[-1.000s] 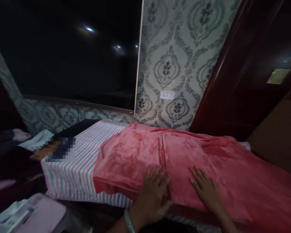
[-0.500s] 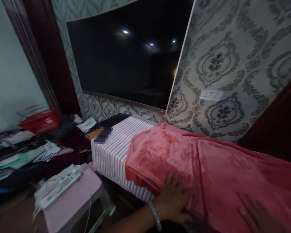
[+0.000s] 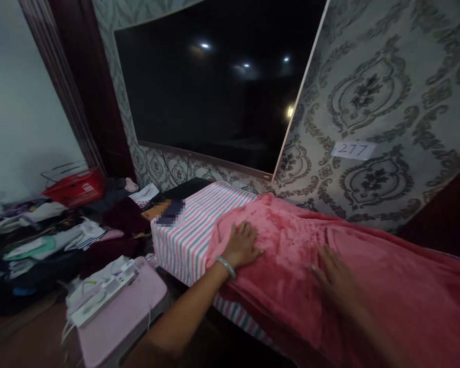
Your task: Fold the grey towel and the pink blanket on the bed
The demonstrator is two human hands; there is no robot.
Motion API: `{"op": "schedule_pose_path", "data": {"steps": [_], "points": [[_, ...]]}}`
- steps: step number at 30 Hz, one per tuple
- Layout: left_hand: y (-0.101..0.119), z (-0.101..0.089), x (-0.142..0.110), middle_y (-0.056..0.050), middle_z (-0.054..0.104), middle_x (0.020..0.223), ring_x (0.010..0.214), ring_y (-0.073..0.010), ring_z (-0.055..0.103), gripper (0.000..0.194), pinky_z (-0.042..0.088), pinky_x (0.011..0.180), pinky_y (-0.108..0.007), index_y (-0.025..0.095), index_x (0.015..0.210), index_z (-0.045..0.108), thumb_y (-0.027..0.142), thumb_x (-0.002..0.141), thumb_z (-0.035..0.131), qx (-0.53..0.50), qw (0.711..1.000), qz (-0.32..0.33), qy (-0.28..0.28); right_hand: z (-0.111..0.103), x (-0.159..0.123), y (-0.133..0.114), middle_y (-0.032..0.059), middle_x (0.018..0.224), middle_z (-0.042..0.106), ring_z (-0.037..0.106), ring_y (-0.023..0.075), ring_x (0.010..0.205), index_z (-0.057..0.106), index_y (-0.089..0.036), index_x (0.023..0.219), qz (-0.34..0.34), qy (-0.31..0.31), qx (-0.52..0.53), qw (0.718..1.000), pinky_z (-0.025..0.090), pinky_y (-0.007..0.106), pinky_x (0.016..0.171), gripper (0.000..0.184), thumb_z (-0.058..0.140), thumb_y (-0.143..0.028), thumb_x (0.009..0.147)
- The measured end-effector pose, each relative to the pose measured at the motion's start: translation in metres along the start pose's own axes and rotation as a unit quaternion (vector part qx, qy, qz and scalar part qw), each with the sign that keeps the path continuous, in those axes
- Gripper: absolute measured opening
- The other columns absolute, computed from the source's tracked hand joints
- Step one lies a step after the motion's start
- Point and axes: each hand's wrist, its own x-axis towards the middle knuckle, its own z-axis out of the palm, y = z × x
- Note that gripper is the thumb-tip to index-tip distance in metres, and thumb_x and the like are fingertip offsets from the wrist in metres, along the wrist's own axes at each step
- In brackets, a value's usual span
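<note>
A plush pink-red garment or blanket [image 3: 283, 240] lies spread over a surface with a striped cloth [image 3: 199, 220] beneath it; its exact kind I cannot make out. My left hand [image 3: 240, 245], with a bangle [image 3: 226, 267] at the wrist, rests palm down on its left part, fingers spread. Further right, my right hand [image 3: 335, 276] lies on the same plush fabric with its fingers stretched out. Neither hand grips anything.
A large dark television [image 3: 222, 87] hangs on the patterned wall behind. At the lower left a pink stool [image 3: 138, 301] carries a white power strip [image 3: 103, 299]. Beyond it are heaped clothes [image 3: 57, 240] and a red basket [image 3: 76, 188]. A paper label [image 3: 353, 150] is on the wall.
My left hand has moved up and left across the plush fabric. The right hand has also shifted up and left. The camera view has turned slightly.
</note>
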Motion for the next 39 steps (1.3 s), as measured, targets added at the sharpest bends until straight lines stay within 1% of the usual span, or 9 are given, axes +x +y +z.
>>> {"op": "schedule_pose_path", "data": {"steps": [1, 4, 7, 13, 17, 23, 28, 37, 39], "points": [[-0.003, 0.009, -0.001, -0.021, 0.027, 0.164, 0.154, -0.0370, 0.016, 0.073, 0.014, 0.121, -0.066, 0.014, 0.152, 0.039, 0.057, 0.094, 0.046, 0.004, 1.000, -0.002, -0.004, 0.006, 0.016, -0.017, 0.0160, 0.153, 0.046, 0.037, 0.0317, 0.145, 0.047, -0.017, 0.150, 0.002, -0.024, -0.006, 1.000, 0.038, 0.052, 0.115, 0.060, 0.036, -0.049, 0.100], [-0.007, 0.029, -0.006, -0.018, 0.022, 0.166, 0.155, -0.0386, 0.010, 0.073, 0.015, 0.119, -0.070, 0.018, 0.154, 0.036, 0.060, 0.095, 0.042, 0.007, 1.000, -0.005, -0.002, 0.018, 0.048, -0.061, 0.0124, 0.159, 0.039, 0.034, 0.0329, 0.146, 0.042, -0.022, 0.154, 0.011, -0.091, -0.038, 0.995, 0.036, 0.058, 0.113, 0.059, 0.032, -0.045, 0.101], [-0.008, 0.034, -0.008, -0.018, 0.020, 0.167, 0.155, -0.0378, 0.010, 0.074, 0.015, 0.119, -0.069, 0.019, 0.155, 0.036, 0.062, 0.094, 0.041, -0.002, 1.000, -0.011, -0.006, 0.027, 0.053, -0.080, 0.0105, 0.162, 0.034, 0.030, 0.0321, 0.149, 0.040, -0.023, 0.155, 0.018, -0.142, -0.067, 0.987, 0.032, 0.060, 0.114, 0.058, 0.033, -0.043, 0.101], [-0.007, 0.032, -0.008, -0.018, 0.019, 0.167, 0.155, -0.0371, 0.009, 0.073, 0.012, 0.121, -0.068, 0.020, 0.155, 0.036, 0.060, 0.095, 0.041, -0.017, 1.000, -0.014, -0.004, 0.045, 0.043, -0.069, 0.0082, 0.164, 0.030, 0.029, 0.0304, 0.149, 0.037, -0.026, 0.156, 0.019, -0.134, -0.074, 0.988, 0.030, 0.060, 0.115, 0.059, 0.032, -0.047, 0.101], [-0.009, 0.035, -0.007, -0.018, 0.021, 0.167, 0.155, -0.0372, 0.013, 0.073, 0.016, 0.120, -0.068, 0.020, 0.155, 0.037, 0.061, 0.095, 0.041, -0.001, 1.000, -0.017, -0.002, 0.047, 0.045, -0.068, 0.0097, 0.163, 0.031, 0.030, 0.0317, 0.148, 0.039, -0.025, 0.156, 0.017, -0.126, -0.071, 0.989, 0.029, 0.060, 0.115, 0.059, 0.033, -0.047, 0.101], [-0.009, 0.028, -0.001, -0.017, 0.025, 0.166, 0.155, -0.0360, 0.016, 0.069, 0.022, 0.119, -0.067, 0.020, 0.154, 0.038, 0.057, 0.097, 0.040, 0.051, 0.999, -0.018, -0.008, 0.023, 0.055, -0.084, 0.0089, 0.165, 0.026, 0.021, 0.0297, 0.152, 0.032, -0.024, 0.159, 0.056, -0.182, -0.035, 0.981, 0.019, 0.058, 0.120, 0.061, 0.034, -0.048, 0.102], [-0.007, 0.020, 0.009, -0.016, 0.022, 0.167, 0.155, -0.0361, 0.013, 0.067, 0.022, 0.118, -0.065, 0.020, 0.156, 0.035, 0.054, 0.098, 0.038, 0.088, 0.995, -0.021, -0.032, 0.004, 0.063, -0.088, 0.0063, 0.168, 0.016, 0.016, 0.0284, 0.154, 0.026, -0.026, 0.160, 0.083, -0.211, 0.010, 0.974, 0.012, 0.055, 0.122, 0.063, 0.032, -0.051, 0.103], [-0.008, 0.023, 0.012, -0.017, 0.022, 0.166, 0.155, -0.0364, 0.012, 0.065, 0.022, 0.118, -0.064, 0.019, 0.156, 0.037, 0.048, 0.098, 0.039, 0.103, 0.994, -0.019, -0.021, 0.002, 0.067, -0.088, 0.0061, 0.169, 0.012, 0.008, 0.0277, 0.155, 0.022, -0.027, 0.161, 0.089, -0.229, 0.057, 0.968, 0.007, 0.054, 0.122, 0.067, 0.032, -0.055, 0.102], [-0.014, 0.019, 0.015, -0.016, 0.019, 0.167, 0.155, -0.0362, 0.009, 0.066, 0.021, 0.118, -0.065, 0.019, 0.156, 0.036, 0.048, 0.097, 0.042, 0.084, 0.995, -0.018, -0.044, -0.001, 0.070, -0.086, 0.0067, 0.169, 0.013, 0.011, 0.0283, 0.155, 0.024, -0.028, 0.161, 0.089, -0.241, 0.065, 0.964, 0.010, 0.055, 0.122, 0.066, 0.033, -0.054, 0.102]]}}
